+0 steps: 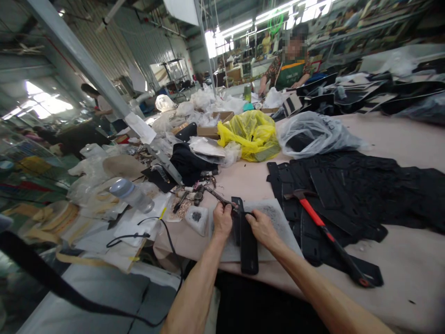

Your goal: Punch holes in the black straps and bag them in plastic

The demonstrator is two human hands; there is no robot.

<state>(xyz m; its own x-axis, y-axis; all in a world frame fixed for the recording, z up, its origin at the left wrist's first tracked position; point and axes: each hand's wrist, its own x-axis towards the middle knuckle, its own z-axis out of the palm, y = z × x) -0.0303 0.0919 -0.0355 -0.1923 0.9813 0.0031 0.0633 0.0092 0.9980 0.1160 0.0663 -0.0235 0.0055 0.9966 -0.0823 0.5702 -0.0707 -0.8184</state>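
My left hand [223,219] is closed around a slim dark metal tool [217,195]. Its long end points up and to the left; its exact kind is hard to make out. My right hand [261,227] pinches the edge of a black strap piece [249,250], which reaches past the board's near edge. Just left of it, another black strap piece [237,202] lies on the pale board [274,211], partly under my left hand. Where the tool meets the black material, my fingers hide the detail.
A red-and-black hammer [314,215] rests on a heap of black pieces [351,195] at right. A whitish block [197,220] sits left of the board. Yellow [250,134] and clear plastic bags [316,134] stand behind. A co-worker [292,69] is across the table. A bottle [132,192] stands left.
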